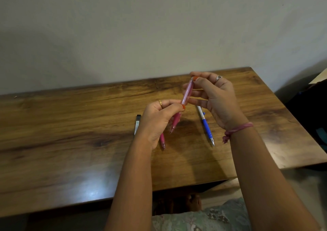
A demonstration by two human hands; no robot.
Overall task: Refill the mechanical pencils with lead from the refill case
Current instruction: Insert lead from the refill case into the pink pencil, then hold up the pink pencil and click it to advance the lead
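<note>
The slim black lead case (137, 124) lies flat on the wooden table (70, 124), well in from the left edge and just left of your left wrist; it looks hard, narrow and rectangular, with a pale label. Your left hand (157, 119) grips the pink pencil (184, 98) around its darker lower barrel, tip pointing down toward the near edge. A second pink pencil (162, 141) lies on the table, mostly hidden by that hand. Your right hand (217, 98) pinches the top end of the held pencil between thumb and forefinger, other fingers spread loose. I judge you are at the cap: pull straight along the barrel without twisting sideways, since the clear pink upper tube looks thin. Keep the open end tilted up afterward so nothing slides out. The blue-and-white pencil (206, 125) rests on the table beneath your right hand, its metal tip toward the near edge.
</note>
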